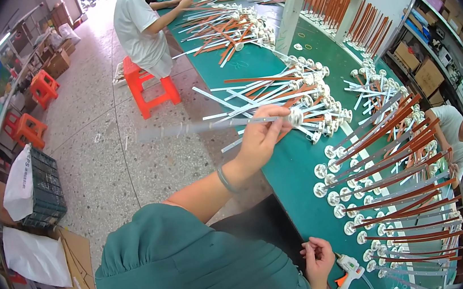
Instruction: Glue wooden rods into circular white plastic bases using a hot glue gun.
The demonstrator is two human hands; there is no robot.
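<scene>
My left hand [260, 141] is closed around a long, thin grey strip with a round white base [295, 116]. The strip [195, 128] reaches out to the left over the floor, blurred by motion. Behind the hand lies a heap of similar pieces, white and brown strips with round white bases [317, 92]. Low down by the table's near edge, my right hand [317, 256] has its fingers curled and pressed together; anything between them is too small to make out. Beside it on the table rests a white and orange glue gun [349, 275].
Rows of brown and grey strips on round bases [404, 205] stand along the right of the green table [288, 195]. A person [141, 29] sits on a red stool [151, 88] farther along; another person [452, 130] is at right. A dark crate [44, 183] stands left.
</scene>
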